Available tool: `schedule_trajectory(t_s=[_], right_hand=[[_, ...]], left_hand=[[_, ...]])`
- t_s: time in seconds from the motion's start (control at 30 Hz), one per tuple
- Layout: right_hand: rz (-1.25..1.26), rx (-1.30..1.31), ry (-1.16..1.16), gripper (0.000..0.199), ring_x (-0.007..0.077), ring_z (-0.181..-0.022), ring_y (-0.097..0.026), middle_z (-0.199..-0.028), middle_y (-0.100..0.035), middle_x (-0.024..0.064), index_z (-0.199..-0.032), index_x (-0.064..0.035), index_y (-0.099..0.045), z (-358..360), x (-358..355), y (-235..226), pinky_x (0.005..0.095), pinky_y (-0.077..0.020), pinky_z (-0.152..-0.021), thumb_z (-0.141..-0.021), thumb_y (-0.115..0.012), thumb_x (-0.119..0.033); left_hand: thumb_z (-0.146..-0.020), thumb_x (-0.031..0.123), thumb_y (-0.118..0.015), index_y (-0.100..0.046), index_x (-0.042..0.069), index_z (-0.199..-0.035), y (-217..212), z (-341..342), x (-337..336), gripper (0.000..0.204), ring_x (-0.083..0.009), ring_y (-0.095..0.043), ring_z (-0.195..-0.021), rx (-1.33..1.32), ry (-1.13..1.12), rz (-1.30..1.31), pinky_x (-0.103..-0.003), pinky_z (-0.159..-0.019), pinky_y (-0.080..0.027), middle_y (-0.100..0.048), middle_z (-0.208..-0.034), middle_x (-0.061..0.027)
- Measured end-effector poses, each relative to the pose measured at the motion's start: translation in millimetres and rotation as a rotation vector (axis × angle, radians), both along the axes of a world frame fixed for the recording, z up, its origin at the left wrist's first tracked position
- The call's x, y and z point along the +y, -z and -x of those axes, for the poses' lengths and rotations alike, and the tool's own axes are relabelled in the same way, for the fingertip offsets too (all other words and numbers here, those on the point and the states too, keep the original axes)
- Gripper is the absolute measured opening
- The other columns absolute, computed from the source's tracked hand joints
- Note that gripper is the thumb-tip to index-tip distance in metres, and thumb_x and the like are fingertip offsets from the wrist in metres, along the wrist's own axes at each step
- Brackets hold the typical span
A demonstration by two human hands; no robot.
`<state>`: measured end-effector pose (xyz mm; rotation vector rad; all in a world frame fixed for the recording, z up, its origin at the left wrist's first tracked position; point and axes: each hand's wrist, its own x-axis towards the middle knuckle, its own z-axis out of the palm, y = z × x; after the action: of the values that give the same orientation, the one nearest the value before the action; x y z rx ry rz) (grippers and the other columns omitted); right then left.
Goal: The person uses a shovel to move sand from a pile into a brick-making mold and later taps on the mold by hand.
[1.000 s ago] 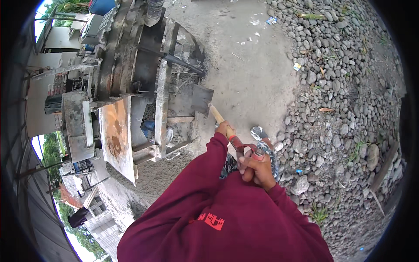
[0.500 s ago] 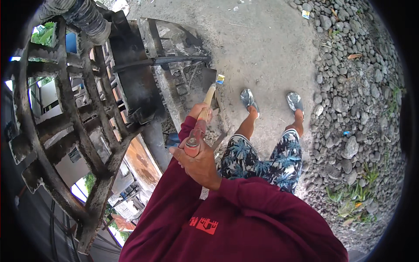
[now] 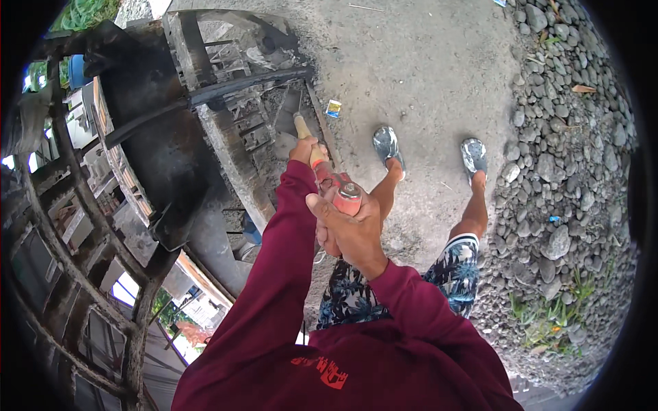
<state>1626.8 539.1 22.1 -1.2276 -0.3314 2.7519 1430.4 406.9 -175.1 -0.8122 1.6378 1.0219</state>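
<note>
Head view, looking straight down: long shovel with a pale wooden shaft and a red grip end (image 3: 322,164) held in both hands, slanting down from chest height, its far end lying in the grey wet mix (image 3: 288,130) at the mouth of the rusty, cement-caked metal mixer frame (image 3: 226,116). Left hand (image 3: 306,149) further down the shaft, fingers wrapped tight round the wood; right hand (image 3: 351,229) at the upper red end, fingers closed over it. Likely stiff and rigid along its length, heavy at the loaded end, the wood dry enough to grip but perhaps gritty with cement; best taken as now, one hand low for leverage, one at the top for steering. Blade itself hidden in the mix, so load impossible to judge. Close around: dark angled steel bars (image 3: 205,103) crossing just above the working end, liable to catch the shaft on a lift; feet in grey patterned sandals (image 3: 387,145) on the bare concrete ground (image 3: 425,68) just beside the shaft; small blue and yellow wrapper (image 3: 334,108) near the frame; bank of loose grey stones (image 3: 569,171) well apart to the right.
</note>
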Motion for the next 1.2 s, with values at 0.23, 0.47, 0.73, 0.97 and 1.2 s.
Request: schedule_trajectory(t_s=[0.23,0.47,0.73,0.97,1.2], right_hand=[[0.081,-0.064,0.152,0.021,0.0078,-0.036,-0.045,-0.051,-0.052,0.0024,-0.075,-0.0054,-0.053,19,26,71,0.0232,-0.0362,-0.035,-0.087,-0.068,-0.014],[0.098,-0.139,0.175,0.019,0.0146,-0.042,-0.051,-0.057,-0.053,0.0048,-0.08,-0.0024,-0.056,0,63,191,0.0277,-0.0415,-0.038,-0.083,-0.07,-0.015],[-0.095,-0.273,0.12,0.017,0.0138,-0.042,-0.052,-0.058,-0.054,0.0042,-0.087,-0.0004,-0.059,-24,62,273,0.0284,-0.0422,-0.039,-0.086,-0.064,-0.016],[-0.374,-0.432,-0.043,0.014,0.0096,-0.043,-0.051,-0.059,-0.057,0.0041,-0.084,-0.0008,-0.059,-1,-7,185,0.0238,-0.04,-0.044,-0.088,-0.061,-0.014],[-0.181,-0.498,-0.071,0.028,0.0118,-0.038,-0.049,-0.05,-0.053,0.0053,-0.065,-0.0059,-0.055,-31,24,236,0.024,-0.0359,-0.039,-0.088,-0.061,-0.021]], left_hand=[[-0.077,0.014,-0.056,-0.049,-0.009,-0.103,64,16,15,0.035,-0.0299,-0.058,-0.054,0.264,0.018,0.243,-0.042,-0.054,-0.052,-0.06,-0.069,-0.0183],[-0.079,0.009,-0.057,-0.043,-0.011,-0.11,131,6,77,0.039,-0.0276,-0.059,-0.072,0.417,-0.17,0.301,-0.039,-0.055,-0.052,-0.052,-0.095,-0.0194],[-0.085,0.015,-0.059,-0.04,-0.004,-0.117,176,6,43,0.042,-0.0362,-0.064,-0.082,0.204,-0.205,0.104,-0.054,-0.069,-0.056,-0.056,-0.103,-0.0213],[-0.087,0.046,-0.052,-0.043,-0.001,-0.117,138,19,-12,0.057,-0.0326,-0.062,-0.085,0.181,-0.564,-0.17,-0.048,-0.072,-0.053,-0.058,-0.108,-0.0193],[-0.087,0.056,-0.049,-0.042,-0.001,-0.127,138,21,-97,0.07,-0.0353,-0.056,-0.11,0.088,-0.186,0.091,-0.052,-0.089,-0.048,-0.053,-0.122,-0.0246]])
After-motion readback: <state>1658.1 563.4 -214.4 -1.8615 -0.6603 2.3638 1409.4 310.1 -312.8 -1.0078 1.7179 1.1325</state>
